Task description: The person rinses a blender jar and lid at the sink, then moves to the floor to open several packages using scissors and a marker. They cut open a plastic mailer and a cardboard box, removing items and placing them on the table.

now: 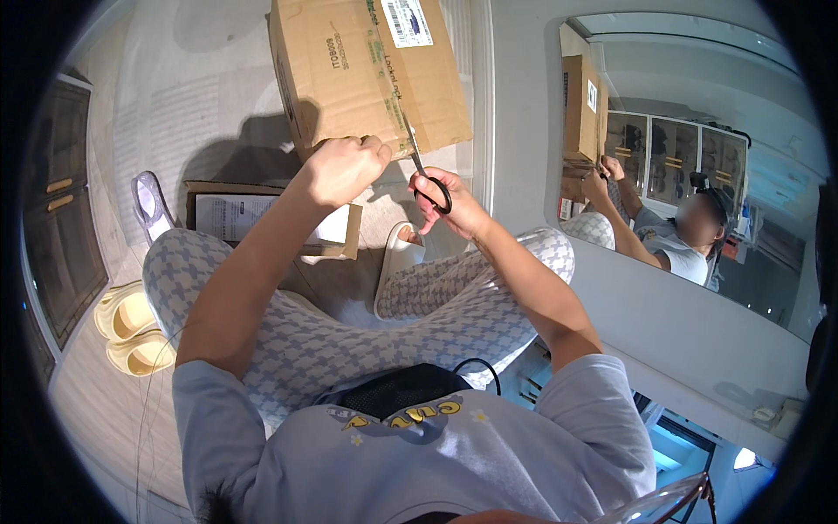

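A large cardboard box stands in front of me, with printed clear tape along its seam and a white label bearing writing. My right hand has its fingers through the black handles of a pair of scissors. The blades point away from me and lie along the taped seam near the box's close edge; whether the tip is under the tape I cannot tell. My left hand is curled over that same edge, left of the blades, and grips the cardboard there.
Below my left forearm lies a smaller open carton with a printed sheet inside. Yellow slippers and a clear shoe rest on the left floor by a cabinet. A wall mirror hangs at right, reflecting a person.
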`<state>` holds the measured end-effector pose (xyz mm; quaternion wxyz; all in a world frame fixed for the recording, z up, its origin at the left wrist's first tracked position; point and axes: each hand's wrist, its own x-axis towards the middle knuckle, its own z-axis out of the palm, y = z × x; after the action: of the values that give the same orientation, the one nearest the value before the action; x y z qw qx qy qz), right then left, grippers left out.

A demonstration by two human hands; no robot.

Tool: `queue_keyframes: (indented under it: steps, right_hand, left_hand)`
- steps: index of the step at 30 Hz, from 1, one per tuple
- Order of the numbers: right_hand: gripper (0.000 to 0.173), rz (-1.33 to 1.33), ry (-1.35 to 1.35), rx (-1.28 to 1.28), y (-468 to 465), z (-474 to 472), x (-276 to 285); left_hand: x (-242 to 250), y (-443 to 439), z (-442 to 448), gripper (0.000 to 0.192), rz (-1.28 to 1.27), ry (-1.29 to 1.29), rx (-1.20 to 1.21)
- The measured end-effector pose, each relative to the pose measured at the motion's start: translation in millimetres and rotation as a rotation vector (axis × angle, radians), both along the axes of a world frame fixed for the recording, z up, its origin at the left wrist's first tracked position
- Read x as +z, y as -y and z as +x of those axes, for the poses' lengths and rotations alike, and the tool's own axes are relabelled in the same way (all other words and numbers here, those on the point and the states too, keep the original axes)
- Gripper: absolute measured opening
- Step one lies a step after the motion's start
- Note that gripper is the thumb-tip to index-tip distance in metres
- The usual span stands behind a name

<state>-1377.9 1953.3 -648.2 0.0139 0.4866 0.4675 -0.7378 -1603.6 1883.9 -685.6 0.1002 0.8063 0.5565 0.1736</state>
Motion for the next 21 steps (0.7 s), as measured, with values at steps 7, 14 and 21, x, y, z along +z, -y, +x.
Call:
queue_keyframes:
  steps: [7,14,21]
  right_hand:
    - [0.038,-0.006,-0.018,-0.043,-3.0,-2.1,1.7]
    - [0.038,0.079,0.105,0.003,-10.1,-16.5,5.8]
    - [0.043,0.02,0.031,-0.091,-16.1,-14.7,-0.4]
  left_hand:
    - [1.3,2.6,2.2,0.014,-0.014,0.0,-0.009]
    - [2.9,2.2,6.8,0.014,-0.105,0.001,0.005]
    - [5.0,4.9,5.4,0.01,-0.049,0.024,-0.019]
